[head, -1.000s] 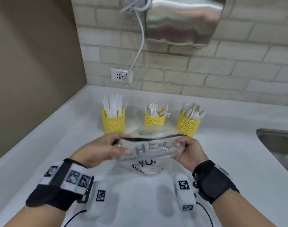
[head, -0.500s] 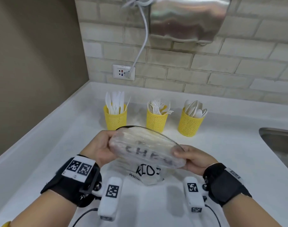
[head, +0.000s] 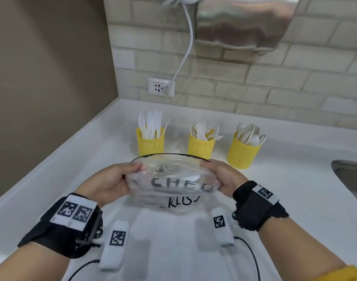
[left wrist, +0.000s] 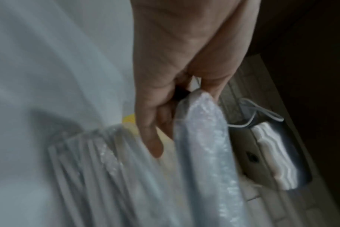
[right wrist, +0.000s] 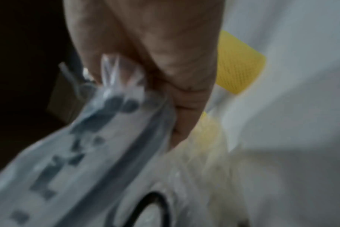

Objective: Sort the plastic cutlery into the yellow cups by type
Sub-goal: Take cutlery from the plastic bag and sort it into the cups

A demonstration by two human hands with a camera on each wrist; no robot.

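Clear plastic bag (head: 171, 179): thin, crinkled film printed with dark block letters, held above the near middle of the counter, a black band running along its arched far edge.
Left hand (head: 108, 179): fingers curled round the bag's left end, thumb on top; the left wrist view shows the film pinched between thumb and fingers (left wrist: 151, 122).
Right hand (head: 220, 177): pinching the bag's right end the same way, so the film is stretched taut between the two hands.
Why held so: a judgement only, but a two-ended grip on a slack bag suits opening it or folding it away; whether cutlery remains inside cannot be told through the glare.
Left yellow cup (head: 150, 141): perforated mesh cylinder, upright toward the counter's back edge, bristling with flat white knives (head: 150, 124).
Middle yellow cup (head: 201, 146): same mesh, holding white forks (head: 204, 131), tines up and fanned.
Right yellow cup (head: 243, 152): rounded white spoons (head: 250, 133), bowls up.
Sorting: each cup appears to hold one type only, so the job looks largely done.
Counter (head: 295, 199): smooth white surface, raised lip at its left edge.
Sink (head: 352, 175): brushed steel, at the counter's right edge.
Wall: pale brick-pattern tile with a white socket (head: 161, 87) and cord (head: 185, 47) rising to a steel appliance (head: 244, 21).
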